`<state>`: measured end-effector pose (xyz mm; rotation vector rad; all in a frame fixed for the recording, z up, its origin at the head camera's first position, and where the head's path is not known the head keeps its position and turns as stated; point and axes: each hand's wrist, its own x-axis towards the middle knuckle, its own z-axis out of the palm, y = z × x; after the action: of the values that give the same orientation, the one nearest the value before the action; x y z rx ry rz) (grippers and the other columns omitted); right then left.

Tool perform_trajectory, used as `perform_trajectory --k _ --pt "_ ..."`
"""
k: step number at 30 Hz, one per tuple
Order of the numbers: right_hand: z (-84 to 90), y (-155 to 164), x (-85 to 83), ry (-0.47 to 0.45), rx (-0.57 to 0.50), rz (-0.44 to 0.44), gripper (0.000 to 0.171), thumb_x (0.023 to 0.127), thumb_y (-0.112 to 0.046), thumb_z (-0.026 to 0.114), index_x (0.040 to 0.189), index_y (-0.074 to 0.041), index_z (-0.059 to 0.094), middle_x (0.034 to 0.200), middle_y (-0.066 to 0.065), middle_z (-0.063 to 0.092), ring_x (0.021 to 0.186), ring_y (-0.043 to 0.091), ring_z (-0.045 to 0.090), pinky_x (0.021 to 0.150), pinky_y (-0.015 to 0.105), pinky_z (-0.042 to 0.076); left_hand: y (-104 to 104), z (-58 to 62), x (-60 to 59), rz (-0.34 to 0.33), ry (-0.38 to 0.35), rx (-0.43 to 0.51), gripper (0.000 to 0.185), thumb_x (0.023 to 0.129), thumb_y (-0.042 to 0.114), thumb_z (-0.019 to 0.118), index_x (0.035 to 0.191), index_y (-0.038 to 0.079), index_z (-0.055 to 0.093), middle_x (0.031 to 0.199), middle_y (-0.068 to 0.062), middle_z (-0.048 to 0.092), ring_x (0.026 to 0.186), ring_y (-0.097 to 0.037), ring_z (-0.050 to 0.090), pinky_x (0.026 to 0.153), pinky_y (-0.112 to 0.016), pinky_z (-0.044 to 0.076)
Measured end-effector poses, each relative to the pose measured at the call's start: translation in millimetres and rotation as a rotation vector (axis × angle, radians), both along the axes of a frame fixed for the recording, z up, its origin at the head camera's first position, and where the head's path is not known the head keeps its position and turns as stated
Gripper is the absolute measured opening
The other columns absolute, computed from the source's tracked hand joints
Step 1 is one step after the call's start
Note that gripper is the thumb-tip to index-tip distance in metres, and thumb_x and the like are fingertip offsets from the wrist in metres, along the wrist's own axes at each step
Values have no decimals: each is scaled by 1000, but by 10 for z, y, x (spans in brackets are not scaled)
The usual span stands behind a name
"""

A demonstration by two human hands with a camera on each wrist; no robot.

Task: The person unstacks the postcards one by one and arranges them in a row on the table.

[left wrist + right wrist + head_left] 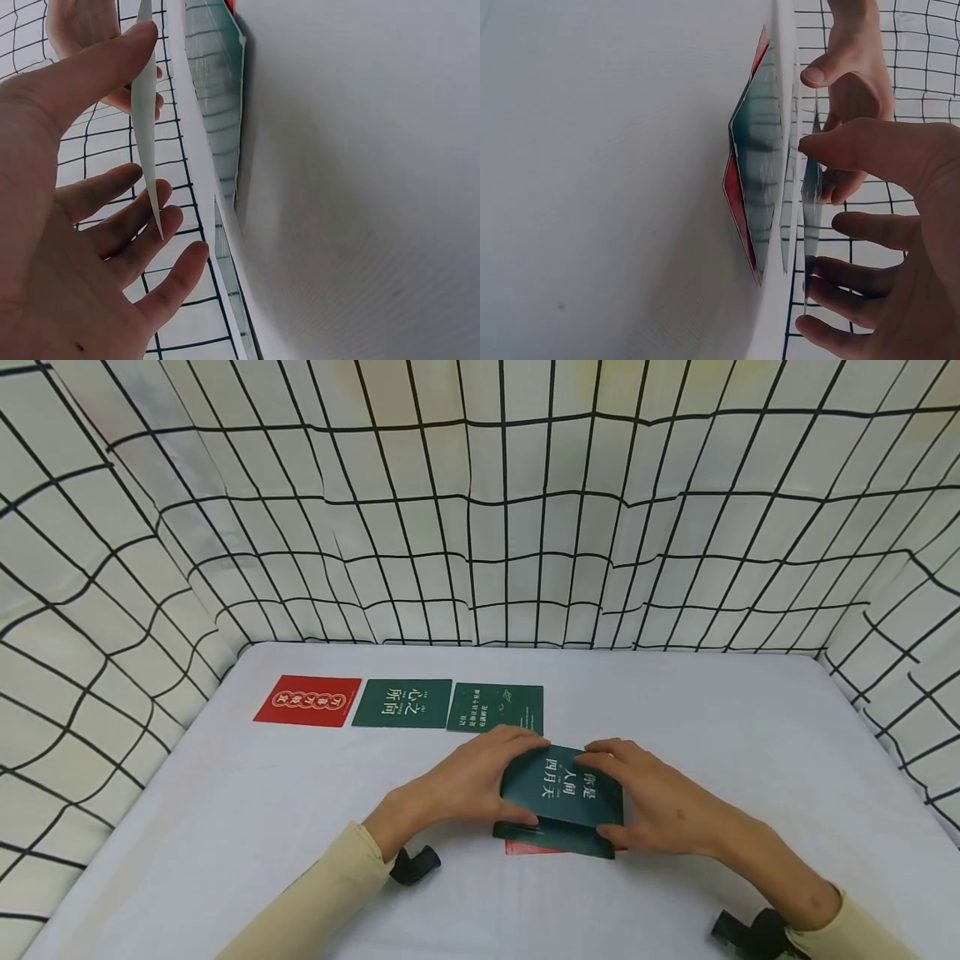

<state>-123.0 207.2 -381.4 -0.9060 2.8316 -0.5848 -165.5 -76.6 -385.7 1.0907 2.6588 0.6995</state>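
A dark green card [564, 787] with white characters is held a little above the table between both hands. My left hand [476, 777] grips its left side, thumb at the near edge and fingers at the far edge. On its right side, my right hand [663, 797] grips likewise. In the left wrist view the held card [145, 124] is seen edge-on and looks slightly bowed. Beneath it lie another green card [555, 835] and a red card [532, 848], which overlap on the table; the right wrist view shows the red card [736, 191] sticking out under the green.
Farther back to the left, a red card [307, 700], a green card [402, 703] and another green card [487, 706] lie in a row on the white table [720, 710]. Black wire grid [502, 527] with white sheeting behind it stands around the back and sides.
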Motion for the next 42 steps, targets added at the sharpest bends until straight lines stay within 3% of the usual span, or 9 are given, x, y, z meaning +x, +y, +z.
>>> perform_trajectory --k 13,32,42 --pt "6 35 -96 83 -48 -49 74 80 -38 90 144 -18 58 155 12 49 140 37 51 106 54 56 34 39 -97 13 37 49 92 78 48 90 154 16 49 159 -4 48 146 -22 46 117 -39 48" --pt "34 173 -217 41 -96 -116 72 84 -31 88 146 -19 55 160 13 41 147 39 42 108 57 53 40 72 -240 85 33 73 92 80 48 88 156 17 46 162 -3 44 149 -23 43 123 -45 42" --pt "57 257 -291 68 -104 -175 76 83 -34 89 147 -16 54 156 15 44 144 40 42 108 62 52 104 79 -369 76 56 91 91 82 47 87 156 15 45 163 -5 45 153 -23 41 126 -43 38"
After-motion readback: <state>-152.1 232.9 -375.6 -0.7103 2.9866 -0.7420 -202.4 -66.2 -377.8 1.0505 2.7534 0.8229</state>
